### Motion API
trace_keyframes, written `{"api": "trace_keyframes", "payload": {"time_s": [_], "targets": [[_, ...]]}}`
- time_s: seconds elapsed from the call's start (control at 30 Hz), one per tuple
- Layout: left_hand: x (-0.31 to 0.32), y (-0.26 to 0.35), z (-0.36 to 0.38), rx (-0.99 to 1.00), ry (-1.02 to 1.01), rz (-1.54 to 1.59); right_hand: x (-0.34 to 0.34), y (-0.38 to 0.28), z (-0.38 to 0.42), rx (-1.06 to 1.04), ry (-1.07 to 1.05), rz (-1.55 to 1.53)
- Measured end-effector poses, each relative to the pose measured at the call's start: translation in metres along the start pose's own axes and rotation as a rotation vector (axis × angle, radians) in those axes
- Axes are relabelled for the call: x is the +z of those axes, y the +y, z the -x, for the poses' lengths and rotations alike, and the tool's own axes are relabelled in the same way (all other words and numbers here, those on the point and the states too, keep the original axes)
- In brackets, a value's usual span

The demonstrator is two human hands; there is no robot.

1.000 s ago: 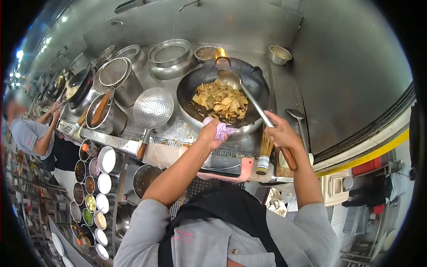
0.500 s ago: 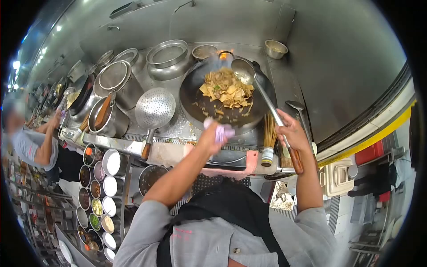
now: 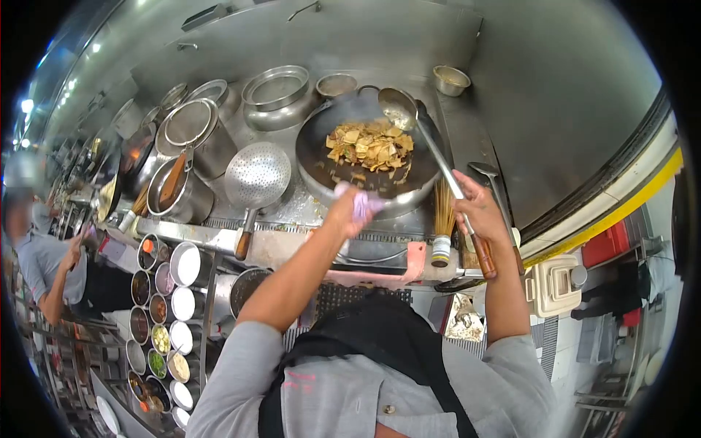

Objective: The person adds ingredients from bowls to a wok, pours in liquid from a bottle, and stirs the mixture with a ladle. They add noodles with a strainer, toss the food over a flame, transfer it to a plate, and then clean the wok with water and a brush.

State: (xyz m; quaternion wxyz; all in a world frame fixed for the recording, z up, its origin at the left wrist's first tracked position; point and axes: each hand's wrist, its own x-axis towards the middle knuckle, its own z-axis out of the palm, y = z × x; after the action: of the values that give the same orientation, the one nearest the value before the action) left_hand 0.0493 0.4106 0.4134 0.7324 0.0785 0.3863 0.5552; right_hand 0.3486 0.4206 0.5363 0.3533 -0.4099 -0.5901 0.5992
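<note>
My left hand (image 3: 342,214) is closed around a pale purple cloth (image 3: 364,205), pressed to the near rim of a black wok (image 3: 314,150). Sliced, yellowish-brown food (image 3: 372,144) sits in a heap in the wok, with small bits scattered on the near side. My right hand (image 3: 478,209) grips the shaft of a long metal ladle (image 3: 437,155) with a wooden handle end. The ladle's bowl rests over the wok's far right side, beside the food, with some wet residue in it.
A perforated skimmer (image 3: 257,175), a lidded pot (image 3: 276,98) and a strainer pot (image 3: 182,193) stand left of the wok. A bamboo brush (image 3: 442,219) and a spatula (image 3: 485,171) lie right. Ingredient tubs (image 3: 184,264) line the lower left; a co-worker (image 3: 51,255) stands beyond.
The food has shifted into a more compact heap, and the flame behind the wok no longer shows. More of the wok's near outer side is visible. The co-worker's arm has moved down.
</note>
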Motion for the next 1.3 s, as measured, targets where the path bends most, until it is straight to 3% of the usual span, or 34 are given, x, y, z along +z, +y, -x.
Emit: {"api": "trace_keyframes", "payload": {"time_s": [0.03,0.13,0.2,0.23,0.33,0.53,0.63,0.73,0.87,1.0,1.17,1.3], "targets": [[0.009,-0.018,0.035,0.065,0.044,0.025,-0.003,0.001,0.007,0.007,0.003,-0.021],[-0.002,-0.033,0.081,-0.054,0.038,-0.046,-0.022,0.004,0.022,0.035,0.031,0.041],[0.003,-0.022,0.055,0.074,0.059,0.02,-0.022,0.004,0.02,0.031,0.055,-0.012],[-0.005,-0.002,0.029,-0.075,-0.052,0.086,-0.023,0.007,0.014,0.029,0.057,-0.025],[0.005,0.015,0.0,0.074,0.094,0.011,-0.027,0.027,-0.017,0.025,0.064,-0.028],[-0.007,0.006,-0.039,0.023,0.064,-0.01,0.009,0.088,-0.083,0.127,0.207,0.122],[-0.011,0.007,-0.055,0.044,0.021,-0.01,0.006,0.096,-0.1,0.2,-0.029,-0.068],[-0.012,0.008,-0.066,0.04,0.041,0.002,-0.007,0.087,-0.113,0.177,-0.082,-0.188],[-0.018,0.007,-0.071,0.034,0.034,-0.021,-0.016,0.089,-0.173,0.126,-0.028,0.18],[-0.017,0.008,-0.068,0.014,0.052,-0.053,-0.009,0.097,-0.227,0.113,-0.135,0.171],[-0.018,0.006,-0.067,0.067,0.094,-0.07,0.004,0.04,-0.182,-0.04,-0.391,0.606],[-0.019,0.004,-0.068,0.059,0.068,-0.062,-0.023,0.009,-0.133,0.05,-0.391,0.441]]}}
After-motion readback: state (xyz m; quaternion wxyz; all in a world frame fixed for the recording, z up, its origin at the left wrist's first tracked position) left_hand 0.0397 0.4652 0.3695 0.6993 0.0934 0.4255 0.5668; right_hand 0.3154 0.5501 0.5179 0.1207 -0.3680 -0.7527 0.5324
